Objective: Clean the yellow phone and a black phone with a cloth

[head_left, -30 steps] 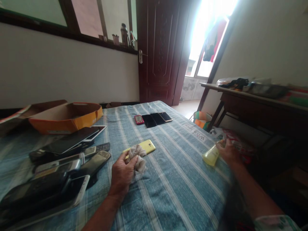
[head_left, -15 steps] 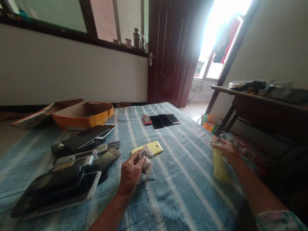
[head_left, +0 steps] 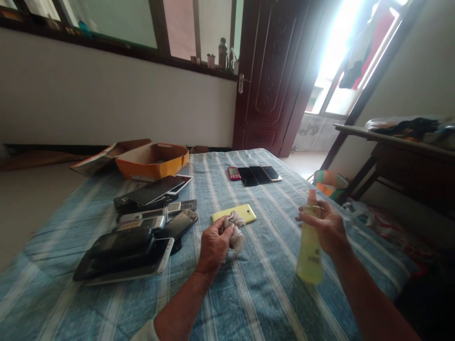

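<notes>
My left hand (head_left: 214, 242) pinches a crumpled whitish cloth (head_left: 237, 239). Just beyond it, a yellow phone (head_left: 245, 213) lies back side up on the striped blue bedspread (head_left: 263, 270), partly covered by the cloth and fingers. Over on the right, my right hand (head_left: 325, 225) is wrapped round the neck of a spray bottle (head_left: 309, 255) of yellow liquid with a pink top. The bottle is upright; whether its base touches the cloth surface I cannot tell.
Several old phones and dark devices (head_left: 117, 246) are piled at left. Behind them sits an open orange box (head_left: 156, 166). Farther back, a red phone (head_left: 233, 174) lies beside several dark phones (head_left: 258, 175). A desk (head_left: 391, 142) stands at right, a door (head_left: 270, 71) behind.
My right hand has brought the spray bottle inward, from the right edge of the bed. The view has turned slightly left. My left hand still holds the cloth by the yellow phone.
</notes>
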`<state>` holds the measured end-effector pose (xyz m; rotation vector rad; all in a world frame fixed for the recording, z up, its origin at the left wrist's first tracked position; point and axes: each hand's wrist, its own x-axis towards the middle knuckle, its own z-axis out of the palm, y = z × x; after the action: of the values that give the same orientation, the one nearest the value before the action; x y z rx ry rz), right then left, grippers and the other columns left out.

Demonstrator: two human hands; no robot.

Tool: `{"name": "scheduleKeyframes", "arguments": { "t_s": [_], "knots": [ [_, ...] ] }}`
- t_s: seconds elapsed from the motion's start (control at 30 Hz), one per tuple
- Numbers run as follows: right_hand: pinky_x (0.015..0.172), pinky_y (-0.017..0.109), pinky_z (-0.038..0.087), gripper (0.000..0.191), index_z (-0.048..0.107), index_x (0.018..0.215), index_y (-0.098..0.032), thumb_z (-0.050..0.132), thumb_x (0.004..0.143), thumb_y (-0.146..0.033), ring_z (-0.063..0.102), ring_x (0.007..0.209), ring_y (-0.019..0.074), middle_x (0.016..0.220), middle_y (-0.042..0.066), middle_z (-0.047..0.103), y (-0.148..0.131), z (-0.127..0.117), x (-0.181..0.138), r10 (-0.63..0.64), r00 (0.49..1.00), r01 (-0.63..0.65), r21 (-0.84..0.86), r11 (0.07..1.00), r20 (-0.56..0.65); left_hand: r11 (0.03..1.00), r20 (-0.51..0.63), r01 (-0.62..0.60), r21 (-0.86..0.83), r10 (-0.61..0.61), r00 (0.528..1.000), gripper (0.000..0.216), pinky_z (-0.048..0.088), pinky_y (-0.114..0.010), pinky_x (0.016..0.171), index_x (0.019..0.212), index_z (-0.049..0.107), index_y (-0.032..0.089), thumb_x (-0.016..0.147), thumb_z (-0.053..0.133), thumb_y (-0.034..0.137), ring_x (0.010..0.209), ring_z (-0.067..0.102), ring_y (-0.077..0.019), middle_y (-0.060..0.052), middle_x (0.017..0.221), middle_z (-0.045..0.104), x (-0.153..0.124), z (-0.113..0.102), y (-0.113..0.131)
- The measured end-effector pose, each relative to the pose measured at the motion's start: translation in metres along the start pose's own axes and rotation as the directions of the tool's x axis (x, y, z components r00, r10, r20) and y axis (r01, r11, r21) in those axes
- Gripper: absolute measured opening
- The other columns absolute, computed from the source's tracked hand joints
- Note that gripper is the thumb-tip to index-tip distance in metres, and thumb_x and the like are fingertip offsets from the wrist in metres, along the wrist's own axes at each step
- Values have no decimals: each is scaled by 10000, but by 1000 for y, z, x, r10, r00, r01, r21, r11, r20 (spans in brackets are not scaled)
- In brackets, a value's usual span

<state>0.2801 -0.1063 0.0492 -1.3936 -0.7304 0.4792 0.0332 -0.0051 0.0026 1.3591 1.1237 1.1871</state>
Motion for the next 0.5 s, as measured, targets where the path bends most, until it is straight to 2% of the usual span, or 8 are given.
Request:
{"name": "scheduleKeyframes", "arguments": {
  "t_s": [0.07, 0.13, 0.2, 0.3, 0.33, 0.43, 0.47, 0.5],
  "knots": [
    [644, 390, 537, 764, 545, 1152, -171, 837, 508, -459, 663, 694, 236, 878, 61, 703, -3, -1, -4, -95, 992, 75, -229, 970, -79, 1000, 5, -7, 0, 7, 1000, 358, 511, -334, 883, 993, 720, 169, 664, 669, 301, 887, 672, -227, -41, 934, 743, 0, 0, 0],
    [757, 415, 514, 780, 534, 1260, -189, 770, 593, -518, 660, 830, 263, 1000, 91, 700, -6, -4, -8, -258, 957, 158, -500, 851, -136, 1000, 10, -15, -3, 16, 1000, 348, 516, -327, 864, 985, 722, 168, 665, 665, 292, 873, 674, -226, -41, 919, 743, -1, 1, 1],
    [839, 418, 480, 714, 554, 1284, -204, 688, 678, -557, 637, 951, 282, 1116, 105, 676, -11, -6, -15, -366, 921, 201, -642, 740, -134, 1000, 2, -18, -12, 18, 1000, 333, 520, -328, 854, 963, 726, 170, 656, 668, 284, 863, 674, -229, -39, 899, 743, -1, 1, 2],
    [788, 387, 483, 653, 627, 1200, -179, 667, 693, -588, 644, 876, 280, 1010, 101, 700, -24, -9, -28, -436, 884, 216, -681, 699, -167, 1000, -12, -13, -26, 13, 1000, 310, 523, -330, 853, 928, 731, 172, 642, 682, 281, 860, 672, -234, -38, 878, 741, -2, 1, 2],
    [750, 380, 484, 642, 651, 1149, -168, 682, 677, -602, 641, 821, 276, 938, 100, 701, -29, -11, -32, -477, 855, 218, -694, 686, -204, 1000, -12, -14, -26, 13, 1000, 304, 523, -330, 853, 923, 733, 173, 642, 684, 277, 858, 672, -232, -38, 875, 740, -2, 1, 2],
    [736, 389, 468, 643, 640, 1116, -163, 696, 668, -620, 613, 813, 280, 948, 124, 663, -39, -17, -40, -656, 686, 232, -760, 608, -315, 999, -13, -21, -28, 21, 1000, 281, 532, -331, 840, 910, 737, 178, 645, 684, 255, 834, 671, -223, -38, 851, 734, -4, 2, 4],
    [720, 388, 467, 602, 641, 1072, -170, 686, 678, -622, 606, 787, 274, 911, 117, 652, -41, -19, -41, -674, 677, 256, -764, 592, -295, 999, -17, -23, -32, 22, 1000, 272, 538, -333, 828, 902, 739, 180, 644, 686, 249, 822, 671, -221, -37, 834, 731, -4, 2, 4],
    [699, 387, 465, 563, 637, 1028, -180, 669, 689, -629, 596, 757, 266, 866, 105, 641, -41, -22, -41, -675, 695, 286, -766, 576, -248, 999, -20, -22, -37, 22, 1000, 263, 545, -334, 814, 892, 739, 182, 642, 688, 246, 808, 670, -220, -35, 817, 729, -5, 2, 5]
  ]
}}
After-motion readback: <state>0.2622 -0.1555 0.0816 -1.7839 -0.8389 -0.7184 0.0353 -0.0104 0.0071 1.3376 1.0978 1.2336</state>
